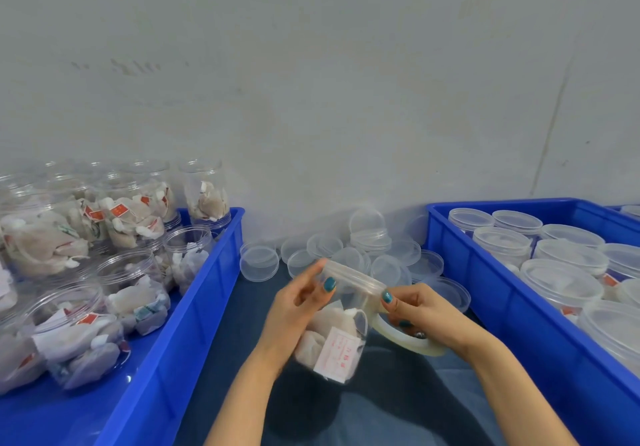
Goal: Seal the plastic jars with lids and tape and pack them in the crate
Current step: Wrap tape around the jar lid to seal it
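Plastic jar [332, 338] is held above the dark blue cloth [381, 397], between both hands and in front of the person. The left hand [298, 303] has its fingers curled round the upper part of the jar, with the thumb at the edge of the lid [353, 277]. The right hand [419, 310] is closed round the tape roll [388, 334], and its thumb presses on the right side of the lid's rim. It is too small to tell if a strip of tape is already stuck there.

The long axis of the jar runs from the base, near the person, to the lid, further away and a little to the right. So the lid's seam lies just at the right thumb, and the next move is probably to turn the jar about this axis with the left hand while the right one feeds the tape.

The jar is clear, thin and round, with soft pale tea bags and a white label inside. The roll is a pale, glossy ring. Beyond the hands lie loose lids [349, 251], shallow and transparent. The left crate [207, 293] holds open jars [135, 289]; the right crate [485, 289] holds lidded jars [561, 283]. Both are hard blue plastic.
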Tool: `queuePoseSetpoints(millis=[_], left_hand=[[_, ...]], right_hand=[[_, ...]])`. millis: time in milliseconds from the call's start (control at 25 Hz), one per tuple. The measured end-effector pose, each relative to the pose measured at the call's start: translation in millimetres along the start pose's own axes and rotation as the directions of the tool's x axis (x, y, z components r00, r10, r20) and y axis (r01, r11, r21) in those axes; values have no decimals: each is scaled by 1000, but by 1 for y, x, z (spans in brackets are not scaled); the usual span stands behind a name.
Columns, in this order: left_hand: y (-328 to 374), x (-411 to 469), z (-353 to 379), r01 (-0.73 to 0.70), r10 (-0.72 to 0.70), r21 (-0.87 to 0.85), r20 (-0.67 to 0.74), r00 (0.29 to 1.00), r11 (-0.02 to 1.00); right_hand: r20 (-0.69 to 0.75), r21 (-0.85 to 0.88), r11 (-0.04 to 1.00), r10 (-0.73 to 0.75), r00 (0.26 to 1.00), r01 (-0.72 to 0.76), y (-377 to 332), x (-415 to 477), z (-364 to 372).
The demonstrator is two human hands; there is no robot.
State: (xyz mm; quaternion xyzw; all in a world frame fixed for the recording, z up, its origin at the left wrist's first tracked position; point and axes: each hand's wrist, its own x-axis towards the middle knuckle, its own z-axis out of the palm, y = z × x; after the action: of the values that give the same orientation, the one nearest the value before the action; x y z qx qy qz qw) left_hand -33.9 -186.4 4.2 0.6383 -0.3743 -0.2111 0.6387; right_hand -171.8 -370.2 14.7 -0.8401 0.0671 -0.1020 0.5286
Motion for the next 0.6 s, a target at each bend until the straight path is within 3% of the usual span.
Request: queuePoseSetpoints(millis=[40,120,200,320,440,520,600], left_hand=[[-1,3,-2,-67,72,58,-88,994,996],[0,5,-3,-139,168,228,-112,979,964],[3,4,-1,-123,167,498,-44,985,858],[9,3,1,-67,131,733,-30,991,677],[12,3,-2,-67,116,753,-13,993,655],[12,1,-8,-89,98,694,26,995,714],[16,0,-13,-114,71,622,93,993,775]], right_hand=[[-15,-13,1000,-2,1000,2,1,2,2],[-59,-153,988,-17,998,8,0,6,10],[-85,-368,930,-34,996,0,-1,10,18],[-29,-398,917,-25,999,11,-6,9,21],[48,-419,907,-20,999,38,-5,5,14],[103,-310,949,-34,994,65,-7,4,12],[94,-344,931,-95,991,122,-8,4,12]])
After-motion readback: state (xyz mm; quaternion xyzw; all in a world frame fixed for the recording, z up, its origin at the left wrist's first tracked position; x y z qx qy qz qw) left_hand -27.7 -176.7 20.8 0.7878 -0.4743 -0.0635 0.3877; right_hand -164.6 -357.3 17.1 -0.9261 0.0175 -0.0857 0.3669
